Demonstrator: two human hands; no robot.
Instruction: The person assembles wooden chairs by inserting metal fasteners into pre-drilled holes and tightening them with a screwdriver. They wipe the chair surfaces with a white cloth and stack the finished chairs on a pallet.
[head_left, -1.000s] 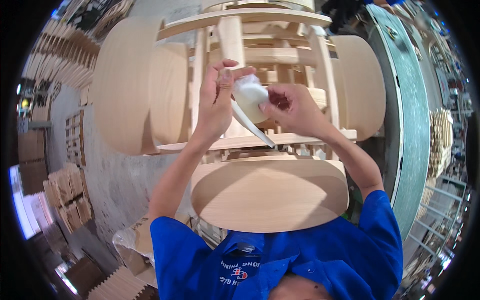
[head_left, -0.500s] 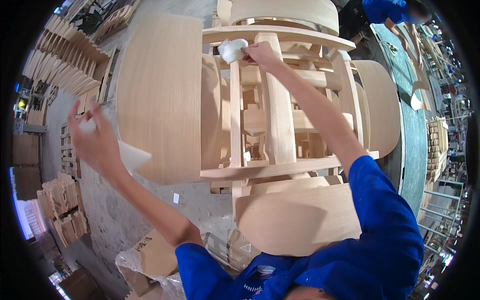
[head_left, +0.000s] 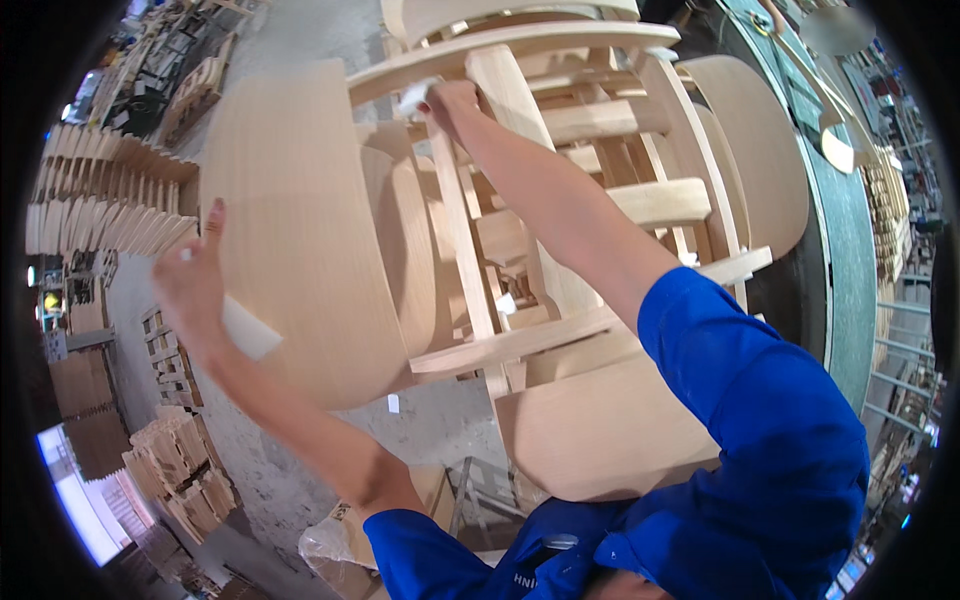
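Both arms reach over pale wooden chair frames stacked together, with broad curved panels on their sides. My right hand is closed round a piece of white foam, close to the top of an upright wooden leg below the far rail. At the outer edge of the left panel is my left hand, blurred, its thumb pointing up and its other fingers curled. A white foam sheet sticks out behind that wrist, and a bit of white shows between the fingers.
Slatted wooden parts and stacked wood pieces stand on the left. A long green-topped bench runs along the right. Cardboard boxes lie near my body, and a white scrap is on the floor.
The view has turned, shifting the chairs. My right hand has brought its foam near the leg's top, beneath the far rail. My left hand has come nearer the left panel, still with foam.
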